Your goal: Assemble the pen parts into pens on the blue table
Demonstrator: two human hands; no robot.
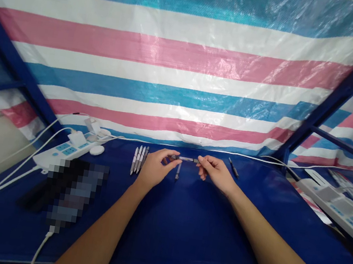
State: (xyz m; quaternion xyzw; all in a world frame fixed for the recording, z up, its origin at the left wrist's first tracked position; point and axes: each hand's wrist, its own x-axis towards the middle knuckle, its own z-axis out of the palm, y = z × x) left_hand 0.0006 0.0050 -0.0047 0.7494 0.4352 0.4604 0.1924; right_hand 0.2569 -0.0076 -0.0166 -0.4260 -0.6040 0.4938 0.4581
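Note:
Between my two hands a pen (187, 159) with a clear middle and dark ends lies level above the blue table. My left hand (158, 165) pinches its left end between thumb and fingers. The right end is gripped by my right hand (212, 170), its fingers curled. Just below the pen, a thin grey pen part (178, 171) lies on the table. Several white-and-grey pens (138, 159) lie side by side left of my left hand. To the right of my right hand rests a single dark pen piece (233, 168).
At the left are a white power strip (66, 150) with plugs and cables, a round white disc (96, 150) and a blurred dark object (69, 191) with a cable. A second power strip (338, 211) is at the right. Striped sheeting (188, 58) hangs behind the blue table (187, 232).

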